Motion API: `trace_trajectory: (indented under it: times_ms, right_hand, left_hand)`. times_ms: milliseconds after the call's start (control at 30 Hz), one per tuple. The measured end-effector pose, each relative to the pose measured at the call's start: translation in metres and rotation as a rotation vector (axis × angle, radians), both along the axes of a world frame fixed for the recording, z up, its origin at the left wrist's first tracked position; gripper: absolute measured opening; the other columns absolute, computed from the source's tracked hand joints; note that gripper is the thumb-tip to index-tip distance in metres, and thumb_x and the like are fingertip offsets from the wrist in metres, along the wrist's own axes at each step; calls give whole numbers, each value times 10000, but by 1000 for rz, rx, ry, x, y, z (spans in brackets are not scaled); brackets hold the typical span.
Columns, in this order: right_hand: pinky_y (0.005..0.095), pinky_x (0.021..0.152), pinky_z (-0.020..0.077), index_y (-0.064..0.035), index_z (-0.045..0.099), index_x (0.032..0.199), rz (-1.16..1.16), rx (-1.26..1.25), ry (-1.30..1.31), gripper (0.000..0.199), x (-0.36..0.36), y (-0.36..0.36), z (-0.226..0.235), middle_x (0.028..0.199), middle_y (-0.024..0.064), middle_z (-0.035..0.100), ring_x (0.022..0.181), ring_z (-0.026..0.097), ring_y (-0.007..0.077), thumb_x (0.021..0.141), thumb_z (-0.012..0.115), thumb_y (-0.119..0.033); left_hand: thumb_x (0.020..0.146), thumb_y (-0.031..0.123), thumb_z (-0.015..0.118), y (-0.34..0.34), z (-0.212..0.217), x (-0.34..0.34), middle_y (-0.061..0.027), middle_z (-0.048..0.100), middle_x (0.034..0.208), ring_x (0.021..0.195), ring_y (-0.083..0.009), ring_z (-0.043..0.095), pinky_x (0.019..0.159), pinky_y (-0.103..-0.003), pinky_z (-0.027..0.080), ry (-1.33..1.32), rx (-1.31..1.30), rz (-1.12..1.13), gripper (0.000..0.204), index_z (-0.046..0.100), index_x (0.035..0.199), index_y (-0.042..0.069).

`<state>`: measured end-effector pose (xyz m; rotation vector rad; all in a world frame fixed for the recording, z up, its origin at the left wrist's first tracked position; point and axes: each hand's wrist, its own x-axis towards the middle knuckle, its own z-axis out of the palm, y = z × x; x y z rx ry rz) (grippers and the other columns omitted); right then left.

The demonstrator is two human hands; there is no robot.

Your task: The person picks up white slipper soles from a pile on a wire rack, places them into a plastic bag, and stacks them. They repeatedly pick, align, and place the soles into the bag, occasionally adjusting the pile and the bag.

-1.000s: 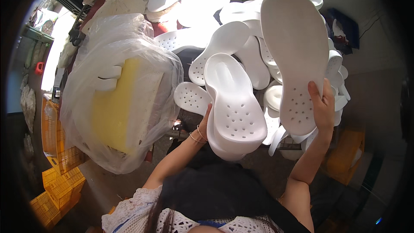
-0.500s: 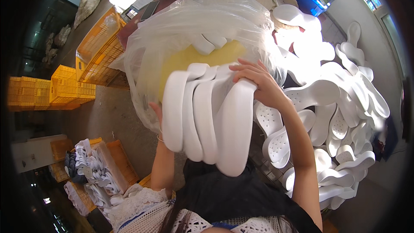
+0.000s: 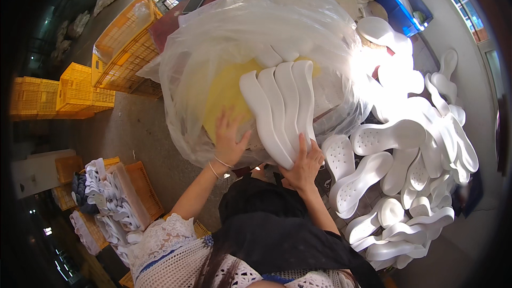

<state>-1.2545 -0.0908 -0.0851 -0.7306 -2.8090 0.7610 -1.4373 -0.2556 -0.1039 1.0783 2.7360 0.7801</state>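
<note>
Several white shoe soles (image 3: 280,109) stand on edge, pressed side by side, inside a clear plastic bag (image 3: 181,69). A yellow sheet (image 3: 218,88) lies under and beside them in the bag. My right hand (image 3: 304,166) grips the near ends of the row, fingers over the soles and thumb at the near side. My left hand (image 3: 230,141) is open with fingers spread over the yellow sheet, left of the row and apart from it. More white pieces show at the far side of the bag, partly hidden by plastic.
A large heap of white soles (image 3: 392,136) lies to the right. Yellow crates (image 3: 128,56) stand on the left, and an orange crate (image 3: 143,189) with white footwear parts is lower left. Behind the bag are a phone (image 3: 196,0) and a blue bin (image 3: 397,8).
The soles, held up between both hands, have been set down in the bag. My left hand has let go and moved onto the yellow sheet; my right hand has shifted to their near ends.
</note>
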Motion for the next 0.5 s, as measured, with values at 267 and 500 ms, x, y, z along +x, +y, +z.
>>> trace_trajectory:
  times_ms: [267, 500]
  right_hand:
    - [475, 969, 327, -130, 430, 1400, 269, -237, 248, 965, -1, 33, 50, 1262, 182, 446, 1151, 426, 360, 535, 833, -270]
    - [466, 987, 312, -150, 483, 1380, 188, -118, 269, 963, -97, 46, 13, 1287, 190, 441, 1150, 431, 376, 499, 853, -264]
  left_hand:
    - [760, 34, 638, -44, 48, -158, -168, 545, 1190, 1018, -340, 606, 709, -393, 553, 421, 57, 507, 511, 554, 1261, 83]
    - [712, -93, 637, -110, 89, -69, -78, 547, 870, 657, -224, 590, 549, -317, 487, 695, 40, 278, 286, 630, 953, 61]
